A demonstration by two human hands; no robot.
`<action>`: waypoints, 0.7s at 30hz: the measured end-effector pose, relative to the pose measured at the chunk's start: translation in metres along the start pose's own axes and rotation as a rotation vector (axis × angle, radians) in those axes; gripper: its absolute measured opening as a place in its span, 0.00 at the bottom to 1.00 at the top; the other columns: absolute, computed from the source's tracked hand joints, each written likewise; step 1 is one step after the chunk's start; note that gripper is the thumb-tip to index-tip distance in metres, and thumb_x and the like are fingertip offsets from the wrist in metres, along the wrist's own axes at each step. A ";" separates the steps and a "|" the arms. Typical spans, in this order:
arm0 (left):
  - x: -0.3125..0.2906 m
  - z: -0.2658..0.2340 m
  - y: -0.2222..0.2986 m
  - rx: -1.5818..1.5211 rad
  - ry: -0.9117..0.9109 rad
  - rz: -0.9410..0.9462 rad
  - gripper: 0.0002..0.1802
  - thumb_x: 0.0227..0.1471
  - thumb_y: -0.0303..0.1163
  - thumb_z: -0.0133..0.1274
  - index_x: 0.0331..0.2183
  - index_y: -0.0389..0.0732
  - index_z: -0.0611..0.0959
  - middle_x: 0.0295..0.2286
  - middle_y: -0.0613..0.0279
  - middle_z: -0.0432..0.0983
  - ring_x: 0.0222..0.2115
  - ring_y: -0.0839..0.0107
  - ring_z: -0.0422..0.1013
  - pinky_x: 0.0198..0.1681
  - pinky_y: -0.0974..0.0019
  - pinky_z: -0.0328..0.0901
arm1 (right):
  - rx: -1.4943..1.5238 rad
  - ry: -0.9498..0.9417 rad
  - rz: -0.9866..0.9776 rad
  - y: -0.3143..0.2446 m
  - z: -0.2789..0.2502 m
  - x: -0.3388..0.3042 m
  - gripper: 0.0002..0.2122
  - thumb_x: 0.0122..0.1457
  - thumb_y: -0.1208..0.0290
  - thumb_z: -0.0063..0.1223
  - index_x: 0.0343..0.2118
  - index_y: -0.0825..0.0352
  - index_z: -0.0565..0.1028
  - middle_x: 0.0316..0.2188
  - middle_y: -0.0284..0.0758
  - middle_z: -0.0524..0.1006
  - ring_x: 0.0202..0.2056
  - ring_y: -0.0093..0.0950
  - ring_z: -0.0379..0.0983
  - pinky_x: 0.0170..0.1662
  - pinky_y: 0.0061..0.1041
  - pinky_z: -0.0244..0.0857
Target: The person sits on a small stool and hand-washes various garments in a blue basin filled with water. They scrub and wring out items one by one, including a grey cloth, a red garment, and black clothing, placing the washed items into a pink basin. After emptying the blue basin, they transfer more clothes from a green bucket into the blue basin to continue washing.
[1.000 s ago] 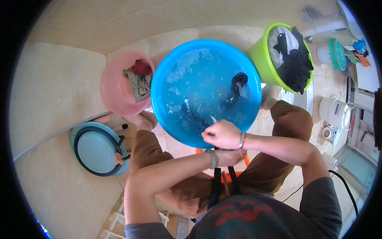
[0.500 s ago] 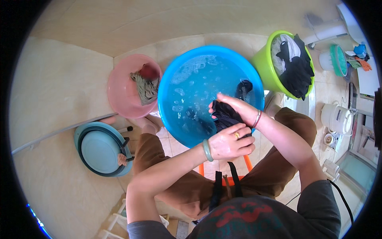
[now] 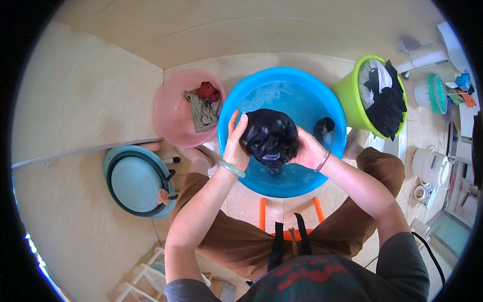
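A bunched wet black garment point(image 3: 270, 136) is held between my two hands over a round blue basin point(image 3: 284, 72) of sudsy water. My left hand point(image 3: 236, 143) presses against its left side, fingers pointing up and thumb along the cloth. On the other side, my right hand point(image 3: 308, 149) cups the lower right of the bundle, its fingers partly hidden behind the cloth. Which garment it is, I cannot tell. Another dark piece of cloth point(image 3: 323, 129) lies in the water near the basin's right wall.
Left of the basin stands a pink tub point(image 3: 168, 113) with grey-green and dark red cloth. A lime-green bucket point(image 3: 347, 95) at the right holds black and white clothes. Folded blue-grey basins point(image 3: 135, 183) lean at the left wall. An orange stool point(image 3: 262, 214) is between my legs.
The black garment has been raised and spread into a rounder bundle. My left hand has gone left and away from me, now apart from the right. The view has shifted slightly.
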State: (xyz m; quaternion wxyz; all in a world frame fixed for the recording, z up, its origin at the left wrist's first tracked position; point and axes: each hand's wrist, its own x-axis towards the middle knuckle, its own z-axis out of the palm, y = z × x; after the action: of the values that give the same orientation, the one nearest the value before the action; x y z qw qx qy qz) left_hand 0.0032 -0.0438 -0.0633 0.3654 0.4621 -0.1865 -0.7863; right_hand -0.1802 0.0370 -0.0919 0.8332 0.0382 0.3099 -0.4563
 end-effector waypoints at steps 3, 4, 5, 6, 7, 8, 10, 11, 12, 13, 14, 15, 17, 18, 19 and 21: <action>0.001 -0.026 0.000 -0.037 -0.048 0.016 0.29 0.54 0.45 0.51 0.54 0.46 0.64 0.48 0.60 0.68 0.48 0.64 0.67 0.52 0.59 0.62 | 0.072 -0.060 -0.005 0.020 -0.011 0.034 0.21 0.61 0.53 0.40 0.54 0.57 0.64 0.50 0.35 0.69 0.47 0.32 0.71 0.36 0.37 0.74; 0.003 -0.038 -0.001 -0.037 -0.063 0.022 0.29 0.54 0.46 0.50 0.54 0.46 0.65 0.48 0.60 0.68 0.48 0.64 0.67 0.52 0.58 0.62 | 0.082 -0.012 0.015 0.026 -0.003 0.047 0.19 0.61 0.54 0.42 0.52 0.56 0.65 0.47 0.35 0.72 0.42 0.31 0.73 0.31 0.32 0.75; 0.006 -0.049 0.000 -0.039 -0.063 -0.004 0.28 0.54 0.46 0.50 0.53 0.45 0.66 0.48 0.60 0.69 0.48 0.64 0.67 0.52 0.58 0.62 | 0.058 -0.060 0.058 0.031 -0.001 0.060 0.19 0.61 0.54 0.41 0.51 0.55 0.66 0.46 0.35 0.72 0.40 0.31 0.74 0.32 0.33 0.75; 0.009 -0.060 0.002 -0.041 -0.061 -0.031 0.27 0.54 0.46 0.50 0.52 0.45 0.67 0.47 0.59 0.69 0.48 0.64 0.67 0.51 0.57 0.63 | 0.028 -0.048 0.061 0.040 0.005 0.076 0.19 0.61 0.53 0.42 0.51 0.55 0.65 0.45 0.35 0.73 0.40 0.31 0.75 0.32 0.33 0.75; 0.011 -0.063 0.007 -0.047 -0.069 -0.064 0.27 0.54 0.47 0.50 0.52 0.44 0.68 0.47 0.59 0.70 0.48 0.63 0.67 0.51 0.57 0.63 | -0.003 -0.027 0.057 0.046 0.012 0.088 0.19 0.61 0.53 0.42 0.52 0.55 0.65 0.45 0.34 0.73 0.39 0.31 0.75 0.32 0.33 0.74; 0.011 -0.068 0.013 -0.178 -0.011 -0.127 0.30 0.50 0.41 0.56 0.52 0.49 0.64 0.47 0.58 0.69 0.44 0.60 0.70 0.47 0.54 0.67 | -0.082 -0.002 0.060 0.050 0.018 0.098 0.20 0.60 0.51 0.42 0.52 0.55 0.65 0.44 0.34 0.73 0.40 0.30 0.74 0.32 0.33 0.75; 0.019 -0.089 0.025 -0.254 0.036 -0.158 0.23 0.52 0.43 0.52 0.48 0.46 0.71 0.44 0.60 0.72 0.44 0.62 0.71 0.48 0.57 0.66 | -0.336 0.076 0.072 0.050 0.044 0.114 0.24 0.59 0.46 0.40 0.53 0.56 0.64 0.42 0.34 0.74 0.35 0.29 0.76 0.30 0.30 0.73; 0.022 -0.095 0.031 -0.275 0.076 -0.168 0.20 0.53 0.43 0.51 0.46 0.44 0.73 0.43 0.60 0.73 0.43 0.63 0.71 0.48 0.59 0.66 | -0.492 0.130 0.083 0.045 0.058 0.117 0.26 0.59 0.44 0.39 0.53 0.57 0.64 0.42 0.35 0.74 0.33 0.29 0.77 0.29 0.28 0.73; 0.026 -0.108 0.036 -0.270 0.209 -0.130 0.19 0.55 0.44 0.47 0.44 0.43 0.76 0.42 0.60 0.74 0.43 0.64 0.71 0.48 0.60 0.65 | -0.623 0.095 0.066 0.043 0.073 0.124 0.28 0.59 0.42 0.38 0.54 0.59 0.62 0.40 0.37 0.75 0.29 0.28 0.77 0.28 0.25 0.71; 0.029 -0.116 0.042 -0.279 0.267 -0.124 0.21 0.56 0.45 0.40 0.46 0.45 0.74 0.45 0.59 0.72 0.46 0.61 0.69 0.50 0.54 0.65 | -0.732 0.084 0.026 0.041 0.087 0.130 0.28 0.59 0.44 0.40 0.55 0.61 0.61 0.38 0.36 0.76 0.29 0.28 0.77 0.27 0.26 0.71; 0.035 -0.130 0.047 -0.274 0.244 -0.063 0.21 0.57 0.44 0.39 0.46 0.44 0.74 0.45 0.59 0.72 0.46 0.61 0.69 0.49 0.54 0.65 | -0.830 0.120 -0.093 0.043 0.102 0.136 0.28 0.59 0.45 0.41 0.54 0.63 0.62 0.38 0.39 0.76 0.30 0.30 0.77 0.29 0.28 0.71; 0.041 -0.143 0.051 -0.268 0.228 -0.006 0.21 0.57 0.43 0.38 0.46 0.44 0.74 0.45 0.59 0.72 0.46 0.61 0.69 0.49 0.54 0.66 | -0.921 0.155 -0.208 0.047 0.111 0.143 0.28 0.58 0.46 0.43 0.53 0.65 0.64 0.39 0.42 0.76 0.31 0.33 0.77 0.31 0.30 0.72; 0.049 -0.132 0.064 -0.254 0.286 0.041 0.21 0.58 0.41 0.37 0.46 0.41 0.74 0.45 0.56 0.72 0.46 0.61 0.69 0.50 0.52 0.66 | -1.326 0.209 -0.635 0.044 0.106 0.167 0.26 0.57 0.53 0.46 0.52 0.68 0.65 0.40 0.47 0.75 0.37 0.40 0.75 0.40 0.33 0.69; 0.053 -0.143 0.071 -0.245 0.284 0.071 0.20 0.58 0.41 0.37 0.46 0.41 0.74 0.44 0.56 0.72 0.45 0.61 0.70 0.49 0.52 0.67 | -1.341 0.204 -0.622 0.047 0.118 0.170 0.23 0.56 0.58 0.47 0.51 0.67 0.66 0.40 0.49 0.74 0.43 0.44 0.70 0.47 0.34 0.63; 0.060 -0.154 0.078 -0.235 0.274 0.100 0.20 0.58 0.41 0.38 0.46 0.42 0.74 0.44 0.56 0.73 0.45 0.61 0.70 0.48 0.52 0.68 | -1.414 0.136 -0.685 0.049 0.120 0.177 0.22 0.56 0.60 0.48 0.51 0.67 0.66 0.43 0.47 0.73 0.46 0.43 0.69 0.50 0.34 0.62; 0.073 -0.176 0.089 -0.337 0.319 0.122 0.18 0.57 0.41 0.41 0.45 0.44 0.75 0.43 0.58 0.74 0.43 0.61 0.71 0.48 0.56 0.68 | -1.439 0.023 -0.890 0.061 0.118 0.197 0.22 0.56 0.62 0.48 0.51 0.66 0.66 0.48 0.47 0.70 0.50 0.42 0.65 0.54 0.34 0.58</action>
State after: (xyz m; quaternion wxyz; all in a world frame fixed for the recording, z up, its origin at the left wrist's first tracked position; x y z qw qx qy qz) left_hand 0.1690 -0.1495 -0.1388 0.5089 0.5010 -0.0201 -0.6997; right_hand 0.0010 -0.1136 -0.1187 0.3939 -0.6227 0.5194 -0.4328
